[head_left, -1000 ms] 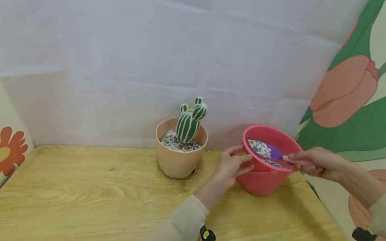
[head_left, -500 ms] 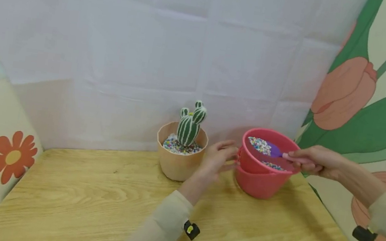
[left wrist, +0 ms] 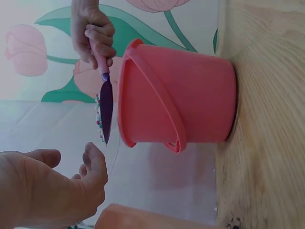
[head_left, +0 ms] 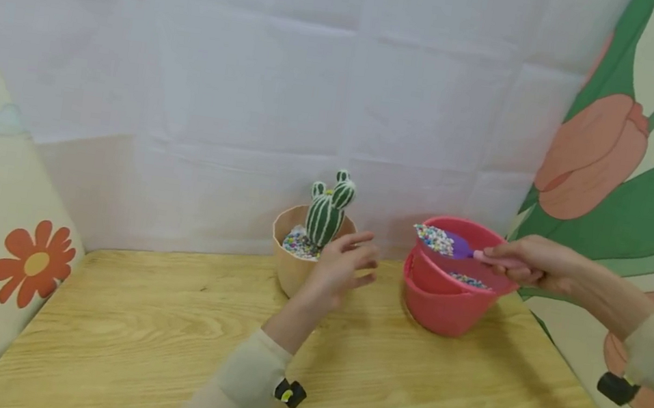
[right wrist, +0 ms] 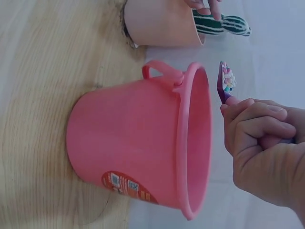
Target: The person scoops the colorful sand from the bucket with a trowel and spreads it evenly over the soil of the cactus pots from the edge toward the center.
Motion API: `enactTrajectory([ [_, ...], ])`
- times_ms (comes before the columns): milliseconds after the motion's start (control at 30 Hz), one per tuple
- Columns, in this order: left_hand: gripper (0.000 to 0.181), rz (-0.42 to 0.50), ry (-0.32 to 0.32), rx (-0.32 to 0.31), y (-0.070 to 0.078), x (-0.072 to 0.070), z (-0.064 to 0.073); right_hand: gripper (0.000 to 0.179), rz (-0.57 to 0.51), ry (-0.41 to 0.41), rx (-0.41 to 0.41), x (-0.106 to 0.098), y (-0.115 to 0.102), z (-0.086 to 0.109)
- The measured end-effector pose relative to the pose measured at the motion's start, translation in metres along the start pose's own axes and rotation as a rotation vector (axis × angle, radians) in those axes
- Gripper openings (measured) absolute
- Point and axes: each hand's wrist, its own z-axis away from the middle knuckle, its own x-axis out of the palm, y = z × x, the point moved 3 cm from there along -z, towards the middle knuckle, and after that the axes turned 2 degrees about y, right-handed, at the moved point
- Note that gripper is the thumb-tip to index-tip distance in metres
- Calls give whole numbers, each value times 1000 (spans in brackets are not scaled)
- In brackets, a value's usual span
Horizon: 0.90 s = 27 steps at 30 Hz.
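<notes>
My right hand [head_left: 542,263] grips the pink handle of a small purple shovel [head_left: 462,247] above the mouth of a pink bucket [head_left: 443,309]. Heaped on the blade are multicoloured pebbles [head_left: 435,239]; more of them lie inside the bucket. The left wrist view shows the shovel [left wrist: 106,107] lifted past the bucket's rim. My left hand [head_left: 337,267] is in the air with loosely bent fingers, holding nothing. It overlaps the right side of a peach pot [head_left: 288,264] in the head view. A green cactus with white stripes [head_left: 323,221] stands in the pot among coloured pebbles.
The pot and bucket stand near the back of a wooden table [head_left: 163,320]. A white sheet [head_left: 242,96] hangs behind them. A wall with painted tulips [head_left: 594,156] rises close at the right. The bucket's handle [left wrist: 159,98] hangs down its side.
My left hand has let go of the bucket's rim and moved left to the pot. My right hand has raised the loaded shovel slightly out of the bucket.
</notes>
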Motion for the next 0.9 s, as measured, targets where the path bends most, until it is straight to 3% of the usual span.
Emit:
enactTrajectory([
  [333,48,-124,-17,82,21,-25,8,21,37,-1,3,10,-11,-2],
  [467,50,-135,14,112,31,-38,9,23,55,-9,11,15,-14,-2],
  [633,45,-191,140,233,42,-54,10,22,80,-33,5,22,-17,-3],
  [767,40,-233,297,387,45,-65,12,25,79,-71,-7,30,-17,-5],
  [900,33,-239,454,478,40,-78,10,24,65,-122,-16,40,-19,-8],
])
